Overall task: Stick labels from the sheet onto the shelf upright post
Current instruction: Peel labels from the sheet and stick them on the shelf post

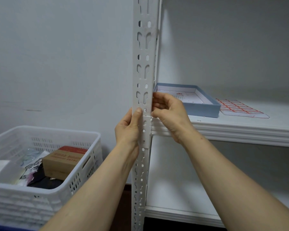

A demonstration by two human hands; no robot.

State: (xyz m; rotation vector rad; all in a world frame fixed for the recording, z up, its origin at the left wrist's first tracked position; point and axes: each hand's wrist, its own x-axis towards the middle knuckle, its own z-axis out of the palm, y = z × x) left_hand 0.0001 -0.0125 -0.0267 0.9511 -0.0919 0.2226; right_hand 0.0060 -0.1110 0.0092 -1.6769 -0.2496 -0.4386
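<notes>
Your left grip (127, 129) clasping the post (143, 64), thumb on its face, your right grip (170, 114) pinching its right edge, sheet (237, 106) on shelf (240, 127)

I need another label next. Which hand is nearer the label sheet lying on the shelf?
Right. The right hand is at the right edge of the upright post, with the label sheet further right on the shelf. The left hand holds the post's left side, farther away.
</notes>
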